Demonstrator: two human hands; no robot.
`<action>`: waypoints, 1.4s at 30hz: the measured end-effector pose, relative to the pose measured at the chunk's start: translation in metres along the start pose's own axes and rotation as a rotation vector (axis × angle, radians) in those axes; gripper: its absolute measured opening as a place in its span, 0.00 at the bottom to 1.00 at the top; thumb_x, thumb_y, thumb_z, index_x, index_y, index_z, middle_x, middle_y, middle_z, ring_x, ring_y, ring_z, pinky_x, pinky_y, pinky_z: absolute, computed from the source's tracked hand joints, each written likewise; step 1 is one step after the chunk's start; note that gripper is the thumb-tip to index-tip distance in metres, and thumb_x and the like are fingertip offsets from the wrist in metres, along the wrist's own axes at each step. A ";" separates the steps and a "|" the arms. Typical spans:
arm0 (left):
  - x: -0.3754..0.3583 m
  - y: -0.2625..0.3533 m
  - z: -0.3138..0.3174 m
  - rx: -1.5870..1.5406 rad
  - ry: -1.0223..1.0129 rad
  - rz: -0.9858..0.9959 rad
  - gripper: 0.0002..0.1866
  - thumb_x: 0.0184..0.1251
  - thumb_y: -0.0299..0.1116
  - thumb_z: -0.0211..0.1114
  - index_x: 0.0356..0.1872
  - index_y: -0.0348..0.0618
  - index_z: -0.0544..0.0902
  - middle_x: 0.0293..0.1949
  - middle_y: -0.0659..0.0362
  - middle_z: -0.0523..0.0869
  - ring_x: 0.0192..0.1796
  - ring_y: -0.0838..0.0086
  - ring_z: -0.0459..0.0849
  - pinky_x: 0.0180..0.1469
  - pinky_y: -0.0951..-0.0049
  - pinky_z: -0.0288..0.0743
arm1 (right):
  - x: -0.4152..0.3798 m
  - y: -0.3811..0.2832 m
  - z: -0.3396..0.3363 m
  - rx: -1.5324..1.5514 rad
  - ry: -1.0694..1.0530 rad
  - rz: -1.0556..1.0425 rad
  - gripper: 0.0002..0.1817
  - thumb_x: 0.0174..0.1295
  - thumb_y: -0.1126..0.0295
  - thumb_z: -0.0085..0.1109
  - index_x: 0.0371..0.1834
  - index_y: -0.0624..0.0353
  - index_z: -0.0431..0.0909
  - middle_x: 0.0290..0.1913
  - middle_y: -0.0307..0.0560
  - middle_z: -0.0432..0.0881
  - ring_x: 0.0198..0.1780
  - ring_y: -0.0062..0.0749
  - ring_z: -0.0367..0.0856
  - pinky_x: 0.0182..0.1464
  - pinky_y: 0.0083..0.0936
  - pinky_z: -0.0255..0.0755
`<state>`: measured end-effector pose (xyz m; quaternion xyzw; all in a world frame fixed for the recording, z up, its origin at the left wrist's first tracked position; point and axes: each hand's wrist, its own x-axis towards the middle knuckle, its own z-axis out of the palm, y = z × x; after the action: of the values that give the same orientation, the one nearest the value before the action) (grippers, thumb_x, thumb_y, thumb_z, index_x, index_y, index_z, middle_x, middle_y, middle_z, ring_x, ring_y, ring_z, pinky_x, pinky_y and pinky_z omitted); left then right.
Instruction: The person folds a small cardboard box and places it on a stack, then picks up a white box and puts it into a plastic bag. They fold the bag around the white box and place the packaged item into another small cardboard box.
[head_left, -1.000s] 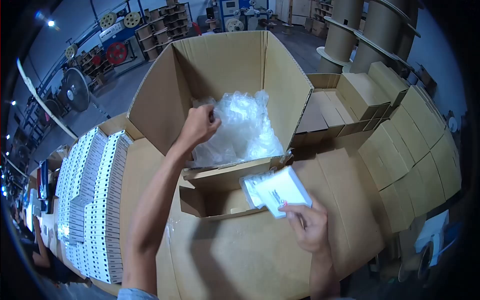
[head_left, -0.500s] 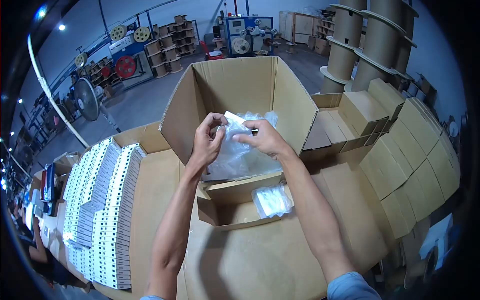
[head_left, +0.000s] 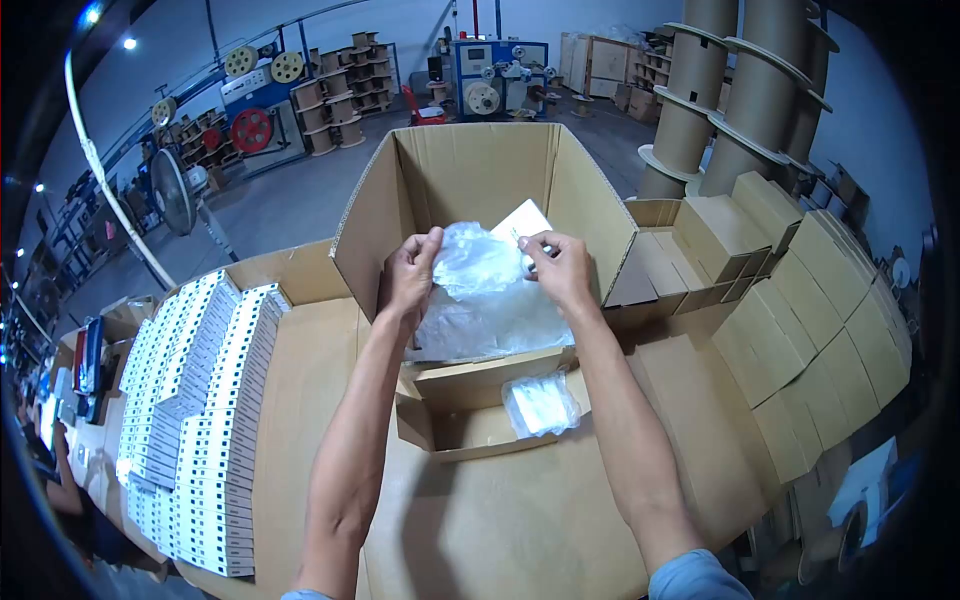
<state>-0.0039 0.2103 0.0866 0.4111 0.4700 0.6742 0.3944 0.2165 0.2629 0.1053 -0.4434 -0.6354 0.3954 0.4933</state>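
The big open carton [head_left: 470,190] stands at twelve o'clock on the tabletop [head_left: 520,520]. Above it, the left hand [head_left: 408,275] pinches the clear bag [head_left: 475,262], and the right hand [head_left: 560,270] clamps the small white box [head_left: 522,220]. The bag looks light, soft and slippery, so its edge is probably the best hold.

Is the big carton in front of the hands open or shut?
Open. The big carton has its flaps standing up, showing clear plastic bags inside; both hands hold one bag above them.
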 end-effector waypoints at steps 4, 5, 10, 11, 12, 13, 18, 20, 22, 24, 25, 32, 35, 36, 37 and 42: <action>-0.003 0.001 -0.001 -0.041 -0.032 0.008 0.18 0.78 0.48 0.68 0.31 0.45 0.85 0.27 0.72 0.78 0.30 0.88 0.70 0.35 0.83 0.67 | 0.006 0.005 -0.001 0.163 -0.096 0.097 0.15 0.71 0.56 0.68 0.47 0.57 0.90 0.31 0.39 0.83 0.34 0.20 0.82 0.35 0.25 0.84; -0.002 -0.001 -0.001 -0.003 -0.034 0.033 0.18 0.78 0.47 0.68 0.30 0.45 0.85 0.27 0.72 0.78 0.30 0.88 0.70 0.35 0.83 0.67 | 0.007 0.006 0.000 0.220 -0.130 0.124 0.16 0.72 0.54 0.67 0.48 0.56 0.90 0.32 0.40 0.83 0.34 0.20 0.82 0.35 0.25 0.83; -0.006 0.005 0.006 0.091 -0.091 0.119 0.19 0.75 0.46 0.71 0.28 0.42 0.86 0.27 0.69 0.82 0.31 0.86 0.72 0.36 0.79 0.67 | 0.008 -0.020 -0.007 -0.129 -0.393 -0.137 0.19 0.65 0.56 0.74 0.49 0.60 0.91 0.44 0.44 0.89 0.35 0.24 0.83 0.37 0.24 0.78; -0.005 0.006 0.006 0.170 -0.082 0.127 0.20 0.74 0.46 0.71 0.26 0.42 0.86 0.26 0.69 0.81 0.30 0.86 0.71 0.35 0.78 0.67 | 0.013 -0.016 -0.003 -0.134 -0.379 -0.222 0.18 0.64 0.57 0.75 0.48 0.60 0.91 0.43 0.44 0.89 0.36 0.25 0.83 0.39 0.24 0.78; -0.003 0.006 0.005 0.248 -0.074 0.136 0.21 0.74 0.47 0.72 0.25 0.42 0.85 0.25 0.69 0.80 0.29 0.85 0.71 0.35 0.78 0.66 | 0.020 -0.006 0.003 -0.142 -0.364 -0.306 0.17 0.63 0.59 0.75 0.47 0.59 0.92 0.41 0.44 0.89 0.37 0.26 0.84 0.40 0.25 0.77; -0.003 0.008 0.007 0.326 -0.068 0.146 0.23 0.73 0.47 0.72 0.23 0.42 0.84 0.23 0.69 0.80 0.28 0.85 0.70 0.34 0.77 0.66 | 0.024 0.000 0.008 -0.149 -0.347 -0.391 0.16 0.62 0.60 0.76 0.46 0.59 0.92 0.40 0.45 0.88 0.38 0.27 0.84 0.41 0.25 0.76; -0.007 0.008 0.006 0.451 -0.016 0.157 0.25 0.74 0.50 0.71 0.20 0.45 0.78 0.21 0.71 0.74 0.26 0.86 0.66 0.29 0.78 0.60 | 0.036 0.013 0.014 0.009 -0.235 -0.293 0.15 0.61 0.60 0.77 0.44 0.59 0.92 0.48 0.53 0.86 0.41 0.36 0.85 0.45 0.34 0.78; -0.008 0.010 0.008 0.364 -0.076 0.195 0.24 0.73 0.49 0.72 0.20 0.45 0.79 0.22 0.71 0.74 0.26 0.86 0.67 0.29 0.78 0.60 | 0.023 -0.005 0.012 -0.182 -0.272 -0.303 0.15 0.61 0.61 0.77 0.45 0.59 0.92 0.47 0.52 0.86 0.41 0.35 0.85 0.45 0.34 0.78; -0.008 0.009 0.011 0.312 -0.110 0.219 0.24 0.73 0.49 0.72 0.21 0.44 0.80 0.22 0.71 0.74 0.26 0.86 0.68 0.28 0.78 0.61 | 0.012 -0.015 0.012 -0.250 -0.328 -0.324 0.15 0.59 0.62 0.79 0.43 0.59 0.92 0.45 0.49 0.86 0.41 0.35 0.83 0.44 0.32 0.78; -0.005 0.009 0.015 0.299 -0.116 0.239 0.24 0.73 0.48 0.72 0.20 0.44 0.80 0.21 0.71 0.75 0.26 0.86 0.68 0.28 0.78 0.61 | 0.020 -0.002 0.014 -0.141 -0.390 -0.416 0.14 0.57 0.62 0.80 0.41 0.59 0.91 0.43 0.48 0.86 0.40 0.34 0.83 0.44 0.31 0.77; -0.002 0.009 0.013 0.353 -0.100 0.234 0.25 0.73 0.49 0.72 0.20 0.44 0.80 0.21 0.71 0.75 0.26 0.87 0.68 0.28 0.78 0.61 | 0.024 0.003 0.015 -0.084 -0.419 -0.461 0.14 0.57 0.62 0.80 0.40 0.60 0.91 0.43 0.47 0.87 0.39 0.33 0.83 0.44 0.31 0.77; 0.005 0.004 0.001 0.847 0.042 0.102 0.20 0.75 0.43 0.69 0.27 0.38 0.82 0.24 0.62 0.79 0.28 0.82 0.72 0.32 0.73 0.69 | 0.040 0.018 0.010 -0.022 0.073 -0.331 0.10 0.60 0.66 0.77 0.35 0.62 0.90 0.32 0.42 0.84 0.32 0.26 0.81 0.39 0.27 0.76; 0.030 -0.038 -0.003 0.720 0.251 0.630 0.15 0.77 0.40 0.66 0.49 0.36 0.82 0.37 0.54 0.84 0.37 0.75 0.79 0.42 0.69 0.76 | 0.033 0.004 0.008 0.176 0.088 -0.125 0.09 0.64 0.67 0.74 0.34 0.63 0.89 0.27 0.37 0.81 0.29 0.21 0.78 0.35 0.24 0.73; 0.023 -0.028 -0.004 0.790 0.228 0.500 0.21 0.77 0.35 0.64 0.66 0.40 0.74 0.53 0.50 0.84 0.47 0.68 0.82 0.53 0.66 0.78 | 0.029 -0.004 0.005 0.240 0.092 -0.079 0.09 0.65 0.67 0.73 0.34 0.63 0.88 0.26 0.36 0.80 0.29 0.19 0.76 0.33 0.23 0.71; 0.010 -0.010 0.003 0.629 0.205 0.561 0.26 0.71 0.31 0.70 0.68 0.43 0.74 0.58 0.49 0.82 0.51 0.63 0.83 0.54 0.63 0.79 | 0.022 -0.011 0.000 0.347 0.044 -0.031 0.09 0.66 0.67 0.72 0.34 0.63 0.87 0.26 0.36 0.80 0.29 0.18 0.76 0.33 0.22 0.70; -0.079 0.088 0.023 0.764 -0.084 0.995 0.34 0.51 0.24 0.77 0.64 0.45 0.80 0.62 0.49 0.80 0.58 0.61 0.82 0.59 0.61 0.77 | -0.032 -0.034 -0.012 0.643 -0.154 0.046 0.10 0.71 0.68 0.67 0.32 0.63 0.85 0.27 0.36 0.80 0.30 0.16 0.75 0.28 0.21 0.67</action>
<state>0.0325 0.1234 0.1612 0.7186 0.4145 0.5446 -0.1234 0.2262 0.2233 0.1310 -0.2479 -0.5031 0.6192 0.5495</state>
